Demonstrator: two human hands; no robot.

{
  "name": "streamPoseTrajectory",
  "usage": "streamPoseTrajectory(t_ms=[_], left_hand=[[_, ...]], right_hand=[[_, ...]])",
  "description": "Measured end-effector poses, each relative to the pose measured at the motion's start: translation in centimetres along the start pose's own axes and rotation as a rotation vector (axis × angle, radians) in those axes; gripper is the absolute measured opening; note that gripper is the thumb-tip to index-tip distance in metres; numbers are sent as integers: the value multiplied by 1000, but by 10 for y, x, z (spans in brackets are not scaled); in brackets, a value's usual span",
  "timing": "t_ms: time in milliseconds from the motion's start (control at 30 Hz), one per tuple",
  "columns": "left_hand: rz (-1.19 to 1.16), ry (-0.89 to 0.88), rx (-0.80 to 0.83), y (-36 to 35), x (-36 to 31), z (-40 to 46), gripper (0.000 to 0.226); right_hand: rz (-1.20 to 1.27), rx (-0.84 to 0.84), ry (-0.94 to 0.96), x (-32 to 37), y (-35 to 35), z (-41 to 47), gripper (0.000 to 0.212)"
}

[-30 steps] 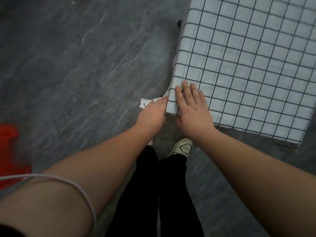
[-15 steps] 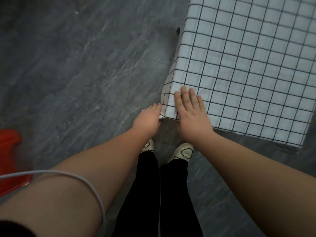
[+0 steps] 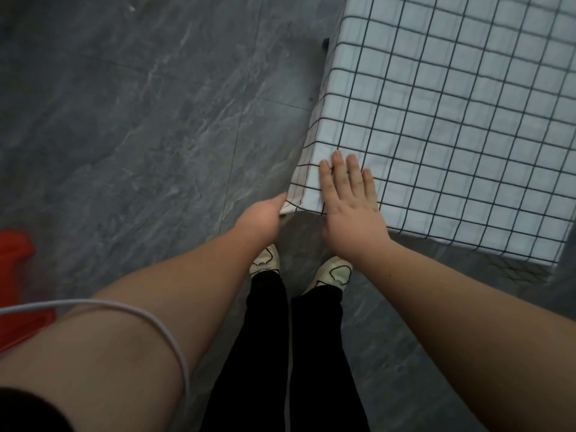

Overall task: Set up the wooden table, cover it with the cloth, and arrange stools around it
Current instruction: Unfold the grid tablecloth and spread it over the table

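A white cloth with a dark grid pattern (image 3: 452, 126) covers the table at the upper right and hangs over its edges; the wood is hidden. My right hand (image 3: 349, 207) lies flat, fingers spread, on the cloth at the table's near left corner. My left hand (image 3: 261, 218) is just left of that corner, its fingers curled around the hanging corner of the cloth. One dark table leg tip (image 3: 325, 42) shows by the far left edge.
Grey marbled floor tiles (image 3: 140, 120) fill the left side. A red plastic object (image 3: 15, 291) sits at the left edge. A white cable (image 3: 124, 307) runs over my left forearm. My black trousers and white shoes (image 3: 333, 271) are below the corner.
My left hand has drawn the cloth's corner down from a raised flap so it now hangs against the table side. My right hand has stayed flat on the corner.
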State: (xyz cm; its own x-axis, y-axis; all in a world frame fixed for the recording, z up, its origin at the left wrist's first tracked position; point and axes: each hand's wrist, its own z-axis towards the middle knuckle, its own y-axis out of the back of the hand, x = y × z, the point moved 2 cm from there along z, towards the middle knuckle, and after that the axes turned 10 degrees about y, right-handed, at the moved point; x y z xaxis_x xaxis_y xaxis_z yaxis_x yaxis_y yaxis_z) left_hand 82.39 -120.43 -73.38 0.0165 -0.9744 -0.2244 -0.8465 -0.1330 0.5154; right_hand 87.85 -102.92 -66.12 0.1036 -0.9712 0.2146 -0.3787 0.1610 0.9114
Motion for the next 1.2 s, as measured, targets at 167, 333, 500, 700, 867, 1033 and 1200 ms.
streamPoseTrajectory(t_ms=[167, 333, 500, 700, 867, 1033, 1200], left_hand=[[13, -5, -27, 0, 4, 2, 44], [18, 21, -39, -7, 15, 0, 54], [52, 60, -29, -12, 23, 0, 44], [8, 92, -29, -12, 40, -1, 23], [-112, 113, 45, -10, 50, -1, 27], [-159, 133, -25, -5, 40, -2, 53], [-24, 168, -162, 12, 18, -17, 94]], right_hand=[[-5, -17, -5, -1, -2, 0, 98], [-8, -6, -2, -1, -3, 0, 99], [0, 10, -2, -1, -2, -1, 97], [11, 5, 5, -1, -2, -1, 100], [21, 3, 0, -2, -4, -1, 100], [17, 0, 6, -2, -5, -1, 98], [38, 22, -1, -1, -2, -2, 96]])
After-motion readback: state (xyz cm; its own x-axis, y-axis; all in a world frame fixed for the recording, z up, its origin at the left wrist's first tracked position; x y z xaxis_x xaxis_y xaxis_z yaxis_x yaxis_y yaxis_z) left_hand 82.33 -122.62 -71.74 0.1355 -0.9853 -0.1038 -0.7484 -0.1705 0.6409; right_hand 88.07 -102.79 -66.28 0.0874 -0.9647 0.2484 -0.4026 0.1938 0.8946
